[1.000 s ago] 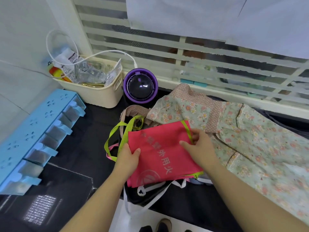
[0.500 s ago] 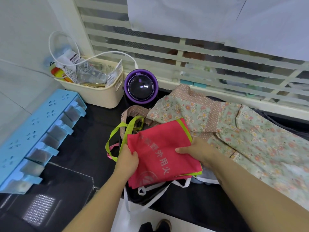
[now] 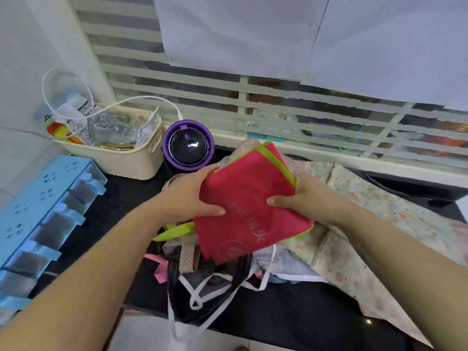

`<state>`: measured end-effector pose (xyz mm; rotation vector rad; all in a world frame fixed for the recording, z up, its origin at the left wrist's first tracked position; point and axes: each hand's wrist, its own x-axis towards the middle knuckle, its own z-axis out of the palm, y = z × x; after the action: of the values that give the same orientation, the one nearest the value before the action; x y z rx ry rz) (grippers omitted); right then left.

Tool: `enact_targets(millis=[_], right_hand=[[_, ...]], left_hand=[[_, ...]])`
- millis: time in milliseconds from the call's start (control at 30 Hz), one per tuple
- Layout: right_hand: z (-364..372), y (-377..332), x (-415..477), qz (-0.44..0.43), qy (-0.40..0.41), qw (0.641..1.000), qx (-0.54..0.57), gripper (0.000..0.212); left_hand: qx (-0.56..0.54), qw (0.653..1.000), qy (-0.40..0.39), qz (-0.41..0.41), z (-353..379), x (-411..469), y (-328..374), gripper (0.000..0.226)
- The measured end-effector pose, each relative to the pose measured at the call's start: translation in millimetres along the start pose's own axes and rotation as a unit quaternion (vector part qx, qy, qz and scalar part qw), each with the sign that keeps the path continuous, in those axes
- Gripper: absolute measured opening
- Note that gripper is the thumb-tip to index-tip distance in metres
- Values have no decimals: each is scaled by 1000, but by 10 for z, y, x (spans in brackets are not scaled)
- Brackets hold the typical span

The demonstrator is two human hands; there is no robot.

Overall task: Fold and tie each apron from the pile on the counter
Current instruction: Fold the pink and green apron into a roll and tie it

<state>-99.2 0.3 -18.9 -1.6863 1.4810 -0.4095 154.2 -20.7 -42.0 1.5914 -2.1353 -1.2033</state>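
A folded red apron (image 3: 249, 198) with lime-green trim and pale printed lettering is held up above the pile. My left hand (image 3: 188, 196) grips its left edge, thumb on top. Its right edge is gripped by my right hand (image 3: 301, 198), thumb across the front. A lime-green strap (image 3: 174, 230) hangs from under the left side. Below lies the pile: a pale floral apron (image 3: 367, 211) spread to the right, and dark cloth with white ties (image 3: 217, 287) at the counter's front edge.
A black counter (image 3: 121, 198) carries a cream basket (image 3: 119, 158) of packets, a purple round device (image 3: 188, 146) and a blue drawer organizer (image 3: 43, 211) at the left. A slatted window (image 3: 278, 102) stands behind. White ties hang over the front edge.
Both hands have lifted the folded red apron off the pile and tilted it up toward the window. The view has moved closer.
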Motion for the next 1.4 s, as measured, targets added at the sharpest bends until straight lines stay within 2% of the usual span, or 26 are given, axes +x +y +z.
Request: enact_targets(millis=[33, 100, 167, 200, 267, 333, 367, 400, 433, 500, 533, 600, 700, 800, 867, 967, 1033, 1133, 1267, 1400], right_hand=[[-93, -38, -12, -5, 6, 1000, -3, 2], [-253, -78, -27, -8, 15, 1000, 6, 9], [-378, -47, -45, 4, 17, 999, 50, 10], [-415, 8, -40, 22, 25, 996, 81, 13], [-461, 259, -5, 89, 68, 981, 156, 20], [-432, 566, 15, 159, 116, 958, 210, 26], [-395, 713, 5, 194, 132, 945, 226, 27], [-346, 833, -16, 223, 143, 933, 244, 25], [-293, 932, -23, 241, 154, 922, 261, 22], [-215, 1029, -36, 259, 169, 905, 294, 21], [-202, 1042, -28, 259, 170, 901, 303, 21], [-200, 1064, -13, 260, 162, 899, 312, 22], [-210, 1074, 10, 263, 160, 895, 321, 24], [-207, 1048, 21, 274, 158, 888, 333, 25], [-182, 1035, 41, 279, 164, 883, 340, 27], [-117, 1039, 94, 283, 189, 880, 331, 32], [-71, 1035, 125, 281, 203, 882, 320, 32], [-42, 1048, 128, 276, 211, 888, 302, 27], [-125, 1082, 101, 272, 147, 894, 323, 32], [-224, 1074, 80, 261, 77, 906, 324, 24]], left_hand=[[-54, 997, -51, 0, -129, 62, 110, 83], [-72, 991, -112, -1, -287, 188, 276, 64], [-45, 992, -119, -12, -315, 334, 380, 51], [-28, 995, -95, -20, -286, 408, 393, 50], [23, 999, 38, -24, -128, 532, 370, 54], [-6, 974, 226, -19, 113, 551, 289, 51], [-45, 958, 283, -27, 260, 530, 244, 45], [-77, 950, 299, -50, 407, 509, 215, 38], [-96, 953, 276, -85, 563, 496, 152, 31], [-130, 964, 176, -149, 830, 503, 38, 22], [-170, 963, 132, -164, 924, 522, -18, 24], [-216, 955, 97, -178, 1039, 568, -44, 29], [-212, 951, 139, -179, 1077, 634, -6, 26], [-220, 945, 194, -143, 1099, 634, 68, 39], [-216, 949, 188, -130, 1148, 632, 67, 40], [-244, 945, 158, -153, 1183, 643, 47, 39], [-270, 938, 156, -153, 1171, 658, 52, 28], [-248, 943, 174, -138, 1157, 694, 75, 18], [-237, 935, 202, -172, 1136, 743, 38, 19], [-268, 921, 190, -209, 1099, 748, -44, 24]])
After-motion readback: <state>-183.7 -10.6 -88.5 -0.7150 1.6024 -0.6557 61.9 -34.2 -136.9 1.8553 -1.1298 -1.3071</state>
